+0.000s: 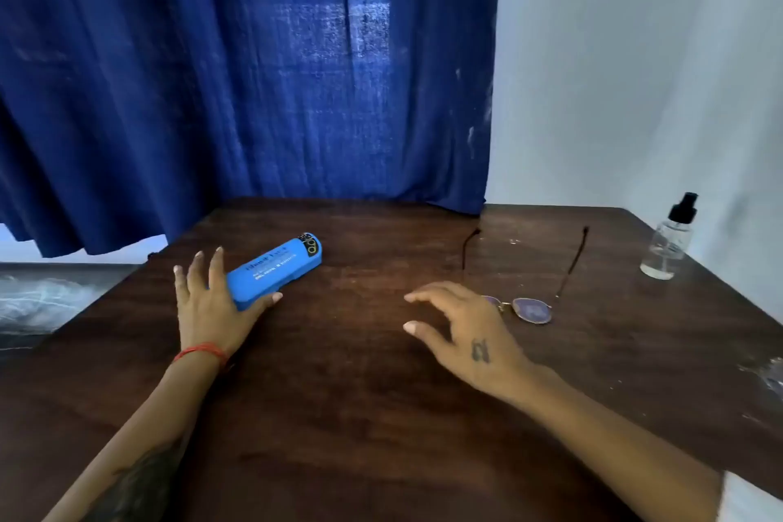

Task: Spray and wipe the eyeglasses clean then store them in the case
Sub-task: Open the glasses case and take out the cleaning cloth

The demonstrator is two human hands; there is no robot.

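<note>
Head view shows my left hand (212,305) at middle left, fingers spread flat against the closed bright blue plastic glasses case (275,269). My right hand (462,331) hovers open and empty beside the thin round-lens eyeglasses (529,301), with the clear spray bottle (669,242) far right on the dark wooden table (360,415).
</note>
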